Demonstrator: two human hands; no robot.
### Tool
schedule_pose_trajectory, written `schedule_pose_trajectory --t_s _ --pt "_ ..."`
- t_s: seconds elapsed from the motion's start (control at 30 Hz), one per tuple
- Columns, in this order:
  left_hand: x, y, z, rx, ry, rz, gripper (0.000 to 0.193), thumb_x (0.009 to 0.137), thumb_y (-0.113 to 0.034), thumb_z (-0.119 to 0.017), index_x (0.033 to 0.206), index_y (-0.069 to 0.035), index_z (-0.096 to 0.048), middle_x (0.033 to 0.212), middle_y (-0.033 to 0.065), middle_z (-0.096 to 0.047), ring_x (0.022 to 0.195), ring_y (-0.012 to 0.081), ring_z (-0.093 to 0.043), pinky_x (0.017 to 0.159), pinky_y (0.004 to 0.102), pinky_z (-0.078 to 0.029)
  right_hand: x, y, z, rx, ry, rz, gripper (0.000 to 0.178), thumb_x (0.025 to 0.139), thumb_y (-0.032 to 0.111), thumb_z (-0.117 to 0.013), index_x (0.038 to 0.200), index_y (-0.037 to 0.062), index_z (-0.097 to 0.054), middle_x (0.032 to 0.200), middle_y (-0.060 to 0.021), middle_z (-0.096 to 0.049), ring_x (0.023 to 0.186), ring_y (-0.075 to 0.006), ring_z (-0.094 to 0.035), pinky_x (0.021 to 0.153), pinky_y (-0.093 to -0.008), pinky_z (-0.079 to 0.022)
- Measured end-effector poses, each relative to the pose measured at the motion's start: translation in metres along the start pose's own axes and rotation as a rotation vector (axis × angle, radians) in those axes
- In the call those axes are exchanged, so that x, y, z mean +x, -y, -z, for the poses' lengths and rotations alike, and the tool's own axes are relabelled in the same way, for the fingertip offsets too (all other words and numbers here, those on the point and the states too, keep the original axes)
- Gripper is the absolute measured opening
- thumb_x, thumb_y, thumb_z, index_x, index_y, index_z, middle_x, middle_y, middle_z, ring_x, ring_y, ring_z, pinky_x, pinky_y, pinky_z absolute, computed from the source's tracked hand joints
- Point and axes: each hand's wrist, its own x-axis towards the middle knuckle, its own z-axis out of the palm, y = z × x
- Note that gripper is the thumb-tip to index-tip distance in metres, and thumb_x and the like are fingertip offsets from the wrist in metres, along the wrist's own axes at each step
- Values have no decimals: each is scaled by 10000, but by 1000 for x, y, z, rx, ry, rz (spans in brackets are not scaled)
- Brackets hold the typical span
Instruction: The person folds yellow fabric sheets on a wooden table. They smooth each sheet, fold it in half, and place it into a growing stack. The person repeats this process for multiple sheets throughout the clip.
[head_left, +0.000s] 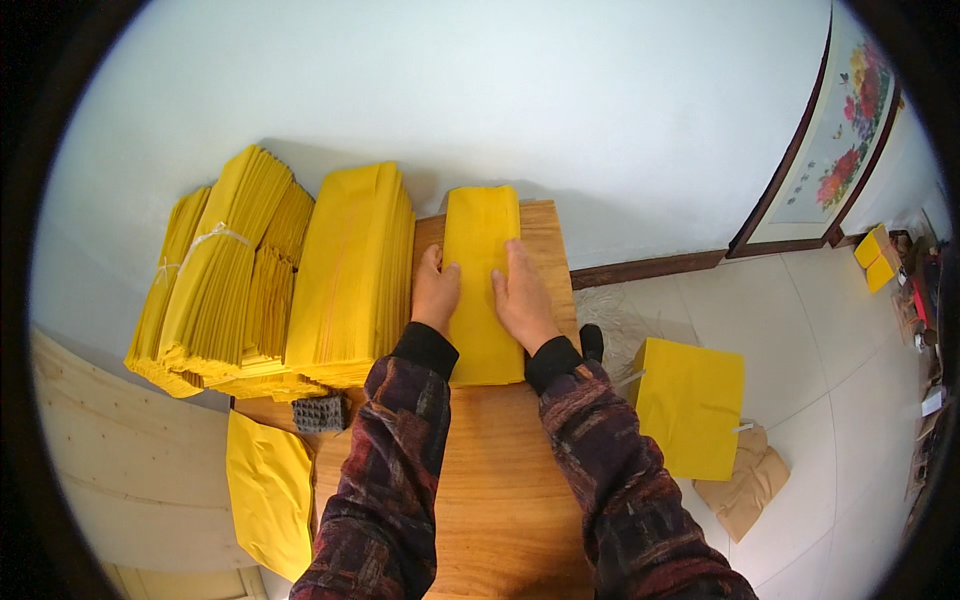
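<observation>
Narrow yellow stack (pixel 483 330): a flat, long pile of paper-like pieces lying on the bench (pixel 505 480), its length running away from the person, between the two hands and near the bench's far edge.
Left hand (pixel 436 295): at the left long edge; thumb and fingers stand apart, closed round nothing, with the thumb next to the pile.
Right hand (pixel 524 300): at the right long edge; partly spread, fingers pointing away from the person, thumb over the top surface.
Opposed placement: with a hand on each long side, the pile is probably kept square and checked from sliding; this is inferred from the pose.
Thick yellow stack (pixel 345 270): many layers, just left of the left hand; its layered edges face right.
Tied yellow bundles (pixel 225 260): at the far left, leaning close together; white string (pixel 222 234) crosses them, presumably to hold the layers together.
Dark grey textured block (pixel 320 414): near the thick stack's lower end; its use cannot be told.
Loose yellow sheet (pixel 268 490): creased, at the bench's left side.
Possible containers: a yellow box-like item (pixel 690 410) to the right of the bench and a crumpled brown paper item (pixel 745 485) partly beneath it; whether either contains anything cannot be seen.
</observation>
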Motion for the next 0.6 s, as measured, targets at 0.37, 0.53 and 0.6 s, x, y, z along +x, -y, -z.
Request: schedule_pose_trajectory --t_s 0.37,0.53,0.6 --pt "15 24 10 -95 -78 88 499 937 -120 -514 1372 62 -350 1300 197 -497 1136 248 -526 938 313 -436 16 -3 6 124 75 -133 489 919 166 -516 1326 -69 -380 1332 -288 -453 1237 -419 -442 1028 -428 -365" --pt "16 28 9 -135 -49 128 457 929 -77 -517 1338 70 -378 1266 168 -524 1082 222 -550 918 300 -448 24 -5 18 278 156 -198 449 910 164 -515 1286 -58 -412 1252 -283 -506 1176 -423 -482 971 -452 -405" --pt "14 28 9 -131 -49 105 453 929 -65 -511 1341 69 -375 1254 162 -534 1080 222 -550 915 302 -450 25 -5 18 249 141 -229 416 917 143 -511 1277 -46 -426 1218 -251 -548 1143 -371 -528 953 -405 -419"
